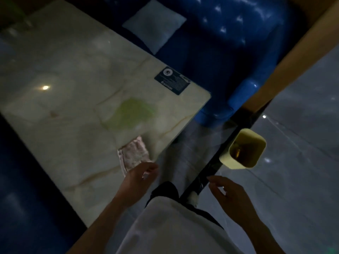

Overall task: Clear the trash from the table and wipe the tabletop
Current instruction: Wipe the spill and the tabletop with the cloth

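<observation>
Marble tabletop point(64, 70), crumpled pinkish cloth point(134, 153), green smear point(132, 112)

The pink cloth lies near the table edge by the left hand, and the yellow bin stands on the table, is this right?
Not quite. In the head view the pink cloth does lie at the table edge by the left hand, but the yellow bin stands on the floor, apart from the table.

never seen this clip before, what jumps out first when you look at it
The pale marble-look tabletop fills the left of the dim view, with a green smear near its right corner and a pinkish cloth at the near edge, just ahead of the left hand. On the floor to the right stands a yellow bin, with the right hand open below it. A shiny blue seat lies beyond the table.
</observation>
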A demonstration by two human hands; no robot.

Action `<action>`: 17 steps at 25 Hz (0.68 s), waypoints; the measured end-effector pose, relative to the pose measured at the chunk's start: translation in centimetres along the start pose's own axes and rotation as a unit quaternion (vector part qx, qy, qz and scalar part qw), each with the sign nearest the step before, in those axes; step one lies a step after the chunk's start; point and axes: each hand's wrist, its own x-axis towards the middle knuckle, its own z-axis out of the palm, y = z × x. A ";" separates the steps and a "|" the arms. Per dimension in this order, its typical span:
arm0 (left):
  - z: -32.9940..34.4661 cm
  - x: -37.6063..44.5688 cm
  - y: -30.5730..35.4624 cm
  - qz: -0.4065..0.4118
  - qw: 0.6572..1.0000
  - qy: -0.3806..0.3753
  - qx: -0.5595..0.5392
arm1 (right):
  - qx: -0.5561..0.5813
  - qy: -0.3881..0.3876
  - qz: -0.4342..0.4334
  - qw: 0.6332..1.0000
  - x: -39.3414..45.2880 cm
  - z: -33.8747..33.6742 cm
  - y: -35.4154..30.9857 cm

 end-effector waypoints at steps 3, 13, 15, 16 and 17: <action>0.9 -1.6 -0.3 -0.041 0.995 0.092 -0.025 | -0.054 -0.089 -0.052 0.993 4.2 -1.1 -1.2; 1.4 0.4 -3.6 -0.095 0.972 0.215 -0.009 | -0.171 -0.244 -0.214 0.930 16.8 0.9 -8.9; 1.3 1.7 -4.4 -0.086 0.973 0.212 0.026 | -0.178 -0.249 -0.220 0.926 18.6 1.8 -10.4; 1.3 2.3 -5.0 -0.079 0.973 0.211 0.047 | -0.182 -0.251 -0.222 0.924 19.4 2.3 -10.9; 1.2 3.0 -5.3 -0.077 0.972 0.210 0.075 | -0.185 -0.255 -0.226 0.922 20.3 2.9 -11.4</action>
